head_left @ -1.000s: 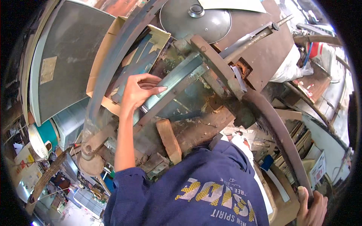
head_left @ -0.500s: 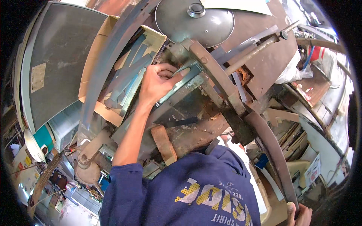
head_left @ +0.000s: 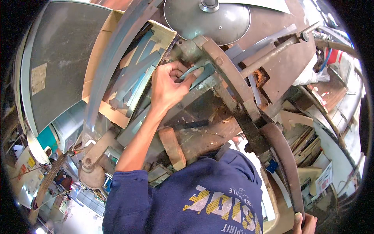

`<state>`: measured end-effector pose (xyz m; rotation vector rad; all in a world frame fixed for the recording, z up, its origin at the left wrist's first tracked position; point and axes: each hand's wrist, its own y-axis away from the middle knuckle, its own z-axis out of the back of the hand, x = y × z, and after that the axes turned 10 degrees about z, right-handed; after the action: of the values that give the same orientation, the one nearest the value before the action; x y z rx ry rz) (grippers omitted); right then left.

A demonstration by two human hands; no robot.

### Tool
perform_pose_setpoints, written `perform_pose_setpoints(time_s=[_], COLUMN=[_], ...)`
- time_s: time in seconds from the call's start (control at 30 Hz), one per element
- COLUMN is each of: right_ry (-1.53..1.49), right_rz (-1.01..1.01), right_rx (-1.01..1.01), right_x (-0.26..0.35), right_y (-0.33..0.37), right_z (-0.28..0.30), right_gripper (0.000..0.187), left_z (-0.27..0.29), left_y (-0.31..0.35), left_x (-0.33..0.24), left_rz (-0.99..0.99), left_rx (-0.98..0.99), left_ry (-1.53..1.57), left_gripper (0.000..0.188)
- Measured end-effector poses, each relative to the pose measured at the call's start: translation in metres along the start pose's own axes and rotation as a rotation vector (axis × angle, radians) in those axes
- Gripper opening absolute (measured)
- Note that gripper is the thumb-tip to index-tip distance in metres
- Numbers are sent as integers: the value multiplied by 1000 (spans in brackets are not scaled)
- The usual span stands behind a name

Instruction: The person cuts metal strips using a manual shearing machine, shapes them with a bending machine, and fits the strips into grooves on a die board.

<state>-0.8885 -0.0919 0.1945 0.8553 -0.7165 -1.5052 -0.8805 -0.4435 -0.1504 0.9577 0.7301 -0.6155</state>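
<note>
My left hand (head_left: 170, 86) pinches a flat, dark grey-green metal strip (head_left: 205, 73) between thumb and fingers. The strip's far end lies against the jaw of a heavy, rusty lever shear (head_left: 218, 58); part of it is hidden under my fingers. At the lower right, my right hand (head_left: 306, 223) is wrapped round the end of the shear's long curved lever (head_left: 281, 150). Left of my left hand, an open cardboard box (head_left: 106, 46) holds several metal strips (head_left: 136, 74).
A round, dark lid with a knob (head_left: 208, 22) lies beyond the shear. A long curved metal band (head_left: 105, 74) crosses the box. Nearer me are a wooden block (head_left: 172, 148) and a rusty round-ended machine part (head_left: 91, 175). A grey panel (head_left: 66, 58) stands at left.
The surroundings have shifted slightly right in view. My right hand and the lever's end have moved a little left. My left hand still pinches the strip by the jaw.
</note>
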Motion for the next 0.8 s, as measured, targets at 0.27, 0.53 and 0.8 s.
perform_pose_setpoints(time_s=[0.27,0.53,0.8], right_ry=[-16,-6,-28], right_rz=[16,-6,38], right_rx=[4,12,-38], right_x=[-10,-7,-10], right_y=[0,-1,-4], right_z=[-4,-3,-5], right_gripper=[67,70,71], left_z=[3,5,0], left_y=[1,1,-3], left_x=[-1,-1,0], left_rz=[-33,-18,-75], left_rx=[38,66,32], left_ry=[44,36,32], left_gripper=[28,26,25])
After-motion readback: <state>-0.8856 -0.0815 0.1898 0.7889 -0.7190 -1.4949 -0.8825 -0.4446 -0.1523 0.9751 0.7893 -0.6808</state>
